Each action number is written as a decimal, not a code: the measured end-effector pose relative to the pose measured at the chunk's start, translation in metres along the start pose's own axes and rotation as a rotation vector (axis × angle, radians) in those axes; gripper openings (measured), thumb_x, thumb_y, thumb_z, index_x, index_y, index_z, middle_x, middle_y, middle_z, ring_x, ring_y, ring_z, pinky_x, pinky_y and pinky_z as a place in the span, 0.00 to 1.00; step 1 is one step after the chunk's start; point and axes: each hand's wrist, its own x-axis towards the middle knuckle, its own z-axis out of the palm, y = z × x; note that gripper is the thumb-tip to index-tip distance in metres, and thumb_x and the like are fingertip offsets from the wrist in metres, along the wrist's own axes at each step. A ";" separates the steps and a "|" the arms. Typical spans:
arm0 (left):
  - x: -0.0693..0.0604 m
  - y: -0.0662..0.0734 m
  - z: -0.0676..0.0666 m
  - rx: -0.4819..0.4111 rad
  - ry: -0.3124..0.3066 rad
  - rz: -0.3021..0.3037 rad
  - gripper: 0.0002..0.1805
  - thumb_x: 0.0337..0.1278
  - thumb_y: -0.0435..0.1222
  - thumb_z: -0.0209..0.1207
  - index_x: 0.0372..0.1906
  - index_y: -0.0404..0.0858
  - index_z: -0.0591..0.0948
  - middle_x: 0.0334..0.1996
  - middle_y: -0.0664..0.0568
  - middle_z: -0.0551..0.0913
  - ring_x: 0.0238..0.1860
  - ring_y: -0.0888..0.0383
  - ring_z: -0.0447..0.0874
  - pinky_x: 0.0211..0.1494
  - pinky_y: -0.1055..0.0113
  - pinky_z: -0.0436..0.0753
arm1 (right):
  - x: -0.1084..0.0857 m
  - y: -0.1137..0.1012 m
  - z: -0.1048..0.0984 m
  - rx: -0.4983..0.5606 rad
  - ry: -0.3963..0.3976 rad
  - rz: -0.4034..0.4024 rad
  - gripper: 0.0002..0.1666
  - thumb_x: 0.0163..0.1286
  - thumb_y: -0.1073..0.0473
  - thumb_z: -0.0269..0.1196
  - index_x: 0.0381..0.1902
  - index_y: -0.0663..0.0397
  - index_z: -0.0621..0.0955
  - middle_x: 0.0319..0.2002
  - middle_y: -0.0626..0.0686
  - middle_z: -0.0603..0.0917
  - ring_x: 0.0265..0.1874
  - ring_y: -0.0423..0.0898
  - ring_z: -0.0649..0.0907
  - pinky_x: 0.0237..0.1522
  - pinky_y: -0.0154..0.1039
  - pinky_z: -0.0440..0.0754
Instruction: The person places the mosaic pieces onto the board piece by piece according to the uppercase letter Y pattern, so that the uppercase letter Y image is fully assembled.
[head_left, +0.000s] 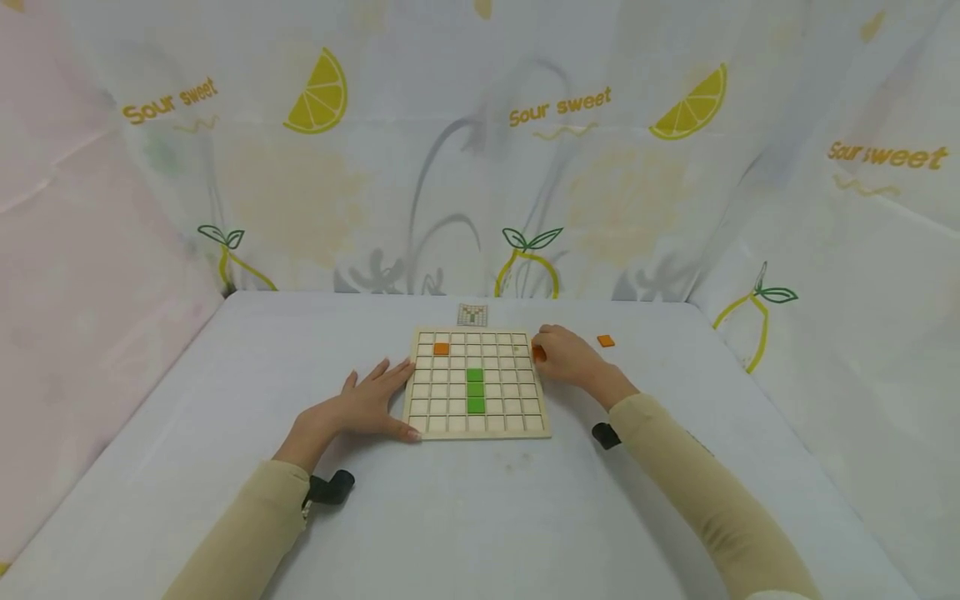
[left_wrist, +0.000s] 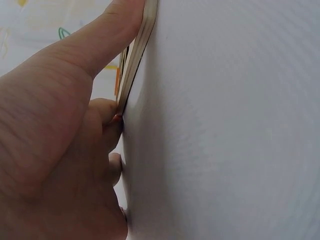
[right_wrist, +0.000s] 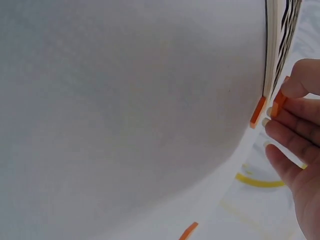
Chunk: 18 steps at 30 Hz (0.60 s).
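Note:
A square wooden grid board (head_left: pixel 480 434) lies flat on the white table, with one orange tile (head_left: pixel 441 349) near its upper left and a column of green tiles (head_left: pixel 476 390) around its middle. My left hand (head_left: pixel 367 406) rests against the board's left side with spread fingers, its thumb at the lower left corner. At the upper right edge, my right hand (head_left: pixel 566 357) pinches an orange square tile (right_wrist: pixel 279 103) between thumb and fingers. Below that hand, in the right wrist view, another orange tile (right_wrist: pixel 257 112) lies on the table close to the board.
Farther right on the table lies a loose orange tile (head_left: pixel 606 341). A small card with a printed grid pattern (head_left: pixel 472 314) sits just behind the board. A patterned cloth (head_left: pixel 420 167) hangs as a backdrop along the table's far edge.

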 end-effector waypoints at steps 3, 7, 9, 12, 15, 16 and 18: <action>0.000 -0.001 0.000 -0.002 0.002 0.000 0.68 0.38 0.65 0.71 0.80 0.41 0.49 0.81 0.47 0.47 0.81 0.38 0.34 0.72 0.26 0.32 | 0.002 -0.003 -0.001 0.010 -0.001 -0.007 0.10 0.65 0.64 0.61 0.43 0.59 0.84 0.37 0.52 0.81 0.36 0.47 0.75 0.42 0.40 0.77; 0.000 -0.003 0.002 -0.005 0.007 0.004 0.69 0.37 0.66 0.71 0.80 0.41 0.49 0.81 0.47 0.47 0.81 0.38 0.34 0.72 0.25 0.32 | 0.004 -0.007 -0.003 0.018 -0.009 0.001 0.10 0.65 0.63 0.61 0.43 0.59 0.84 0.38 0.51 0.80 0.37 0.47 0.75 0.43 0.40 0.77; 0.000 -0.004 0.002 -0.009 0.008 0.005 0.69 0.37 0.66 0.71 0.80 0.41 0.49 0.81 0.47 0.46 0.81 0.38 0.34 0.72 0.26 0.32 | 0.005 -0.009 -0.003 0.018 -0.015 0.009 0.10 0.66 0.63 0.61 0.43 0.58 0.84 0.38 0.51 0.80 0.37 0.47 0.76 0.44 0.40 0.78; 0.000 -0.003 0.001 -0.019 0.009 0.005 0.69 0.37 0.66 0.71 0.80 0.41 0.49 0.81 0.47 0.47 0.81 0.37 0.34 0.72 0.26 0.32 | 0.006 -0.012 -0.003 0.025 -0.019 0.012 0.10 0.66 0.63 0.61 0.44 0.58 0.84 0.38 0.51 0.81 0.37 0.46 0.76 0.44 0.40 0.78; 0.000 -0.002 0.001 -0.019 0.007 0.003 0.69 0.37 0.66 0.72 0.80 0.41 0.49 0.81 0.47 0.47 0.81 0.38 0.34 0.73 0.26 0.32 | 0.008 -0.014 -0.002 0.036 -0.015 0.002 0.09 0.66 0.63 0.62 0.43 0.58 0.84 0.38 0.51 0.80 0.37 0.46 0.75 0.43 0.39 0.78; 0.000 -0.001 0.001 -0.018 0.006 0.004 0.69 0.37 0.65 0.72 0.80 0.41 0.49 0.81 0.47 0.47 0.81 0.38 0.34 0.73 0.26 0.32 | 0.008 -0.014 -0.002 0.037 -0.014 -0.002 0.09 0.66 0.63 0.62 0.43 0.58 0.84 0.38 0.51 0.80 0.37 0.46 0.75 0.43 0.39 0.77; 0.001 0.000 0.001 -0.015 0.004 0.008 0.69 0.37 0.65 0.72 0.80 0.41 0.49 0.81 0.46 0.47 0.81 0.37 0.34 0.72 0.26 0.32 | 0.010 -0.015 -0.001 0.033 -0.012 -0.008 0.09 0.66 0.63 0.63 0.43 0.57 0.84 0.38 0.51 0.80 0.37 0.45 0.75 0.42 0.39 0.77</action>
